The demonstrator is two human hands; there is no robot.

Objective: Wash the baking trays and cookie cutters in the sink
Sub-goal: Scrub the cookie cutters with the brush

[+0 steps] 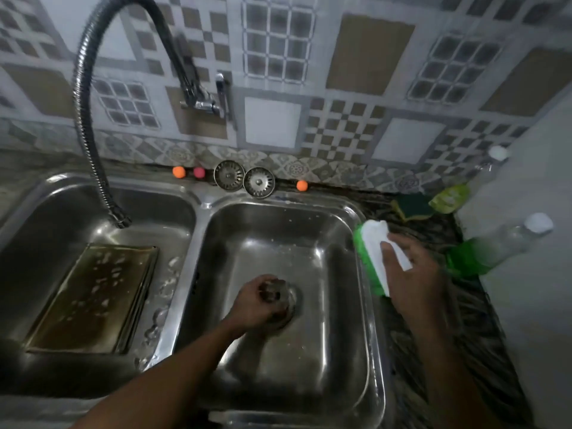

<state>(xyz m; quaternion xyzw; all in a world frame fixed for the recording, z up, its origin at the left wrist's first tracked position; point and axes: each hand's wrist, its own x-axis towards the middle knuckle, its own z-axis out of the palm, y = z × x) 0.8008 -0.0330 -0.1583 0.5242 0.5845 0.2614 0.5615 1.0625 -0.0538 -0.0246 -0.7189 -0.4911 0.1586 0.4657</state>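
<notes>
A left hand reaches into the right basin, fingers curled round a small round metal piece at the drain; the blur leaves it unclear whether it is a cookie cutter or a strainer. The right hand lies with straight fingers on a green-and-white brush on the counter at right. The soapy baking tray waits in the left basin, its long axis running near to far, left of and closer to the left hand.

Baking tray covers much of left basin floor; faucet hose hangs above
</notes>
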